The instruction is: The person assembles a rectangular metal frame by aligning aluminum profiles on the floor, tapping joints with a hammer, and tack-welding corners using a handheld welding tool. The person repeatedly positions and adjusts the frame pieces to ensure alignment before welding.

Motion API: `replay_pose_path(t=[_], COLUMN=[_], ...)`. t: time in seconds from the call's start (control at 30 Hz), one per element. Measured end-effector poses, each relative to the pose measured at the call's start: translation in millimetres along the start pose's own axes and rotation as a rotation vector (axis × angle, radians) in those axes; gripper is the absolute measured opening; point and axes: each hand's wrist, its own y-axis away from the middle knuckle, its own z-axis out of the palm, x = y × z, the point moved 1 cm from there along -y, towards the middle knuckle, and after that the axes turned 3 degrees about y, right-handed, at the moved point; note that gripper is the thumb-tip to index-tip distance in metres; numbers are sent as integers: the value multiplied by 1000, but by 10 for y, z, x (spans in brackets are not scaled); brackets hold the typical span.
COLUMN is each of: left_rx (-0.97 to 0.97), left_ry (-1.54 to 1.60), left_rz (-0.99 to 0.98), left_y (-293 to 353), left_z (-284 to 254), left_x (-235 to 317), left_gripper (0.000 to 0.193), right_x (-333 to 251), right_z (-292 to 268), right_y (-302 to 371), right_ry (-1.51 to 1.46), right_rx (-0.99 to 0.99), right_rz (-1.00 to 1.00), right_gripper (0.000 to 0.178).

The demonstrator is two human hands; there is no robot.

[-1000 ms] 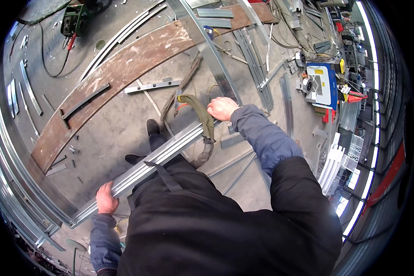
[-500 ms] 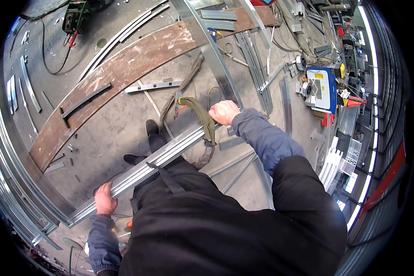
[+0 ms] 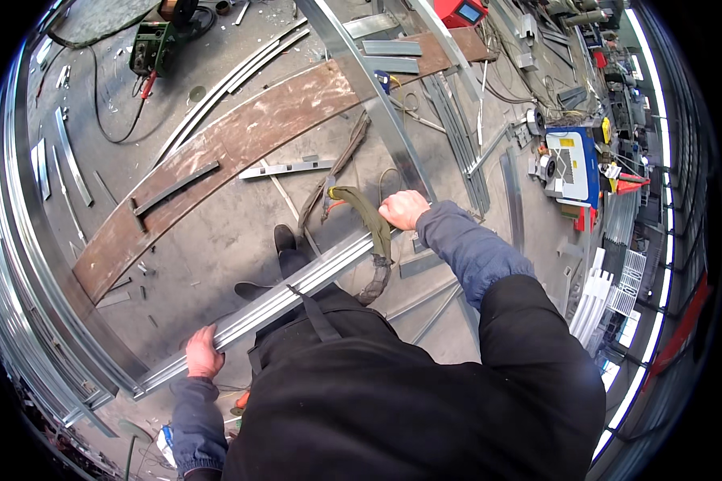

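Note:
A long silvery metal channel [image 3: 277,302] lies slantwise across the front of my body, its near-left end meeting another metal length. My left hand [image 3: 204,353] is closed round its edge near that left end. Toward the channel's right end my right hand [image 3: 405,210] is closed like a fist, gripping the channel near where it meets a wide metal strip [image 3: 393,132]. Just left of that hand an olive fabric-wrapped hose [image 3: 365,210] drapes over the channel. My right fingertips are hidden beneath the fist.
Long metal profiles [image 3: 36,321] are stacked at the left. A rusty brown plate [image 3: 225,152] arcs across the floor beyond, with a dark bar [image 3: 176,188] on it. A green machine [image 3: 154,50] stands far left, a blue-and-white machine [image 3: 573,166] at right. Cables and offcuts litter the floor.
The whole view has shifted slightly, so things appear lower and further right. Both hands keep their hold on the channel at about the same places.

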Motion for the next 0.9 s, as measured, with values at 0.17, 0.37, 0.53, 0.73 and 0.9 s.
replay_pose_path(t=[0.17, 0.37, 0.53, 0.73, 0.9], left_rx=[-10, -54, -64, -44, -50], left_ry=[-4, -11, 3, -17, -22], left_rz=[-25, -72, -77, -52, -43], left_y=[-34, -21, -33, -10, -54], left_z=[-101, -72, -94, -50, -84], left_x=[85, 63, 95, 72, 79], left_gripper=[67, 70, 68, 67, 67], right_x=[254, 557, 281, 221, 444], right_z=[199, 51, 34, 34, 222], right_y=[-178, -371, -149, -37, -314], right_ry=[-148, -479, -37, -74, 167], right_rx=[-177, -232, -268, -211, -344], right_rz=[-61, -234, -295, -207, -649], right_gripper=[47, 39, 31, 34, 42])
